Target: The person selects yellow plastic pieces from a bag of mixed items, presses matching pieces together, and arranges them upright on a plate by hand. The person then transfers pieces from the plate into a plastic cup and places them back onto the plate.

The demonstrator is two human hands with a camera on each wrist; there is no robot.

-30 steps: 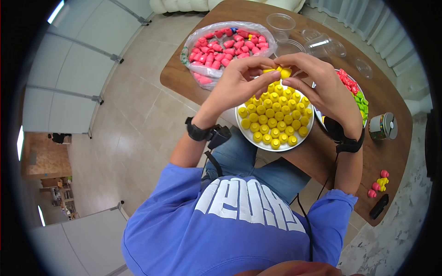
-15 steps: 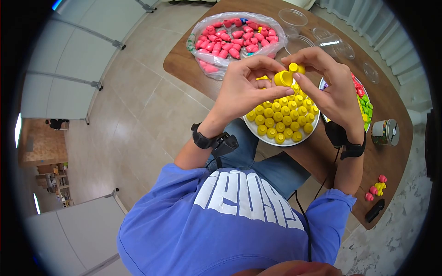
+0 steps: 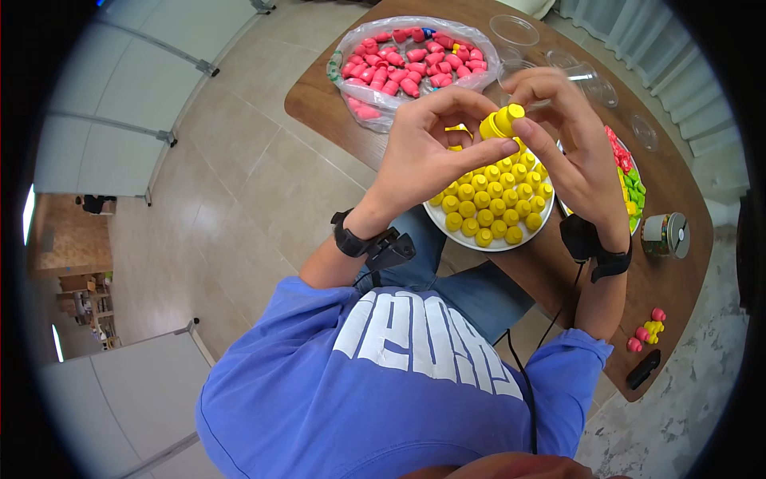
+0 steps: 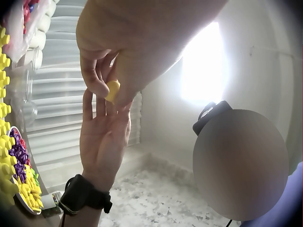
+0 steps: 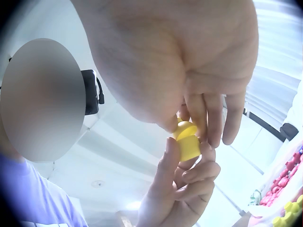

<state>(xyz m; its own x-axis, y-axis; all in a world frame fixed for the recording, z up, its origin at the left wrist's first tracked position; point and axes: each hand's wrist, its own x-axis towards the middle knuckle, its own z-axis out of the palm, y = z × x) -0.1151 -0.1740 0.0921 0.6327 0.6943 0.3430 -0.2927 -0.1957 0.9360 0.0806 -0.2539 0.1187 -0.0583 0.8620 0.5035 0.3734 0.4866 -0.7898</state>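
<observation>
Above a white plate [image 3: 472, 243] of yellow bottle-shaped pieces [image 3: 483, 237], the left hand [image 3: 423, 144] pinches a yellow cup-like piece [image 3: 489, 128] between thumb and fingers. The right hand [image 3: 576, 152] holds a smaller yellow cap with a knob [image 3: 512, 116] against it. In the right wrist view the cap [image 5: 186, 127] leans on the rim of the cup [image 5: 190, 148], tilted, between the right hand [image 5: 189, 66] and the left hand [image 5: 182, 189]. The left wrist view shows yellow [image 4: 112, 91] at the left hand [image 4: 128, 42]; the right hand's [image 4: 105, 142] fingers look extended.
A plastic bag [image 3: 351, 96] of pink pieces [image 3: 416, 55] lies at the back, beside clear cups [image 3: 515, 30]. To the right are a plate of coloured pieces [image 3: 636, 191], a lidded jar [image 3: 666, 235], a few pink and yellow pieces [image 3: 654, 327] and a black object [image 3: 643, 370].
The cap and cup have come together from side by side, the cup's opening turning out of sight. The right hand's fingers have lifted and spread. The head view has shifted slightly.
</observation>
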